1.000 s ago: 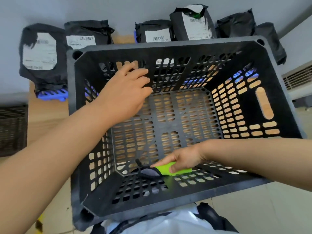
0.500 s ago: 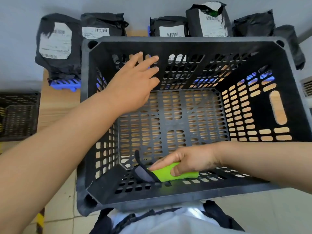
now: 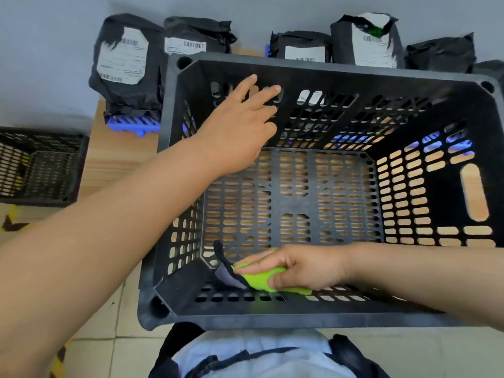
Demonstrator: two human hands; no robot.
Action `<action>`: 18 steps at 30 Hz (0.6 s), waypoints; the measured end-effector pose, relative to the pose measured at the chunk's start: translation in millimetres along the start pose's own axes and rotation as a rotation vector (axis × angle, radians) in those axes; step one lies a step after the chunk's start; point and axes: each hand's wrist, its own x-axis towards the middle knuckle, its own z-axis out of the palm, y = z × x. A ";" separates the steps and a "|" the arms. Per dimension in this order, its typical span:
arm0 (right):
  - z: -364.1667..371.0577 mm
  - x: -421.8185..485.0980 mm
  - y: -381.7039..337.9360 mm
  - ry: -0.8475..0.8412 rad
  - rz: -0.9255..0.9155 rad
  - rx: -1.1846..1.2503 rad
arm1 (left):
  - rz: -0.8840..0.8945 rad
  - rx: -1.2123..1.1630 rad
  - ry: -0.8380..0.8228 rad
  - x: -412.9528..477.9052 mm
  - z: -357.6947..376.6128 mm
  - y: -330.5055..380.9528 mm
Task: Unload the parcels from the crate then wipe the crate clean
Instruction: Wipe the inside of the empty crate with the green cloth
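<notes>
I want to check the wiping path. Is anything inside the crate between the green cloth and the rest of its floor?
Nothing visible. The right hand holds the green cloth low inside the crate; its floor is bare. The left hand hovers near the far wall; the parcels stand outside.

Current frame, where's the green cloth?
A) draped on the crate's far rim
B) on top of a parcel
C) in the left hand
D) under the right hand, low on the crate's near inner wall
D: the right hand grips the green cloth against the near inner wall of the crate, while the left hand reaches toward the far wall with straight fingers, holding nothing.
</notes>
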 end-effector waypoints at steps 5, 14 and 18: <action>-1.6 42.8 28.4 0.028 0.098 -0.084 | -0.007 0.009 -0.024 -1.0 4.9 -2.3; 9.5 83.7 42.7 0.134 0.206 -0.070 | -0.022 0.013 -0.021 -0.3 10.8 -3.2; 10.4 79.6 30.8 0.141 0.232 0.093 | -0.032 0.009 -0.033 0.8 10.8 -3.7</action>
